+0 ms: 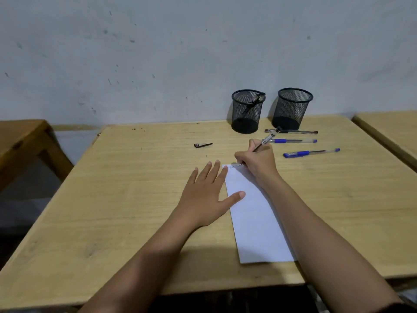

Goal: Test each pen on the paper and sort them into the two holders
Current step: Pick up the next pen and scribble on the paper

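On the pale wood-grain worktop, a small black pen cap lies alone at the left. Next, the left hand rests flat, fingers spread, its thumb pinning the narrow white paper. The right hand has its grip clamped on a clear-barrelled pen, tip touching the paper's far end. Behind stand two black mesh holders, the left one holding a pen. Three more pens lie at the right.

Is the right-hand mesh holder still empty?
Yes: the right holder shows only bare mesh inside, while the left holder has a dark pen leaning in it.
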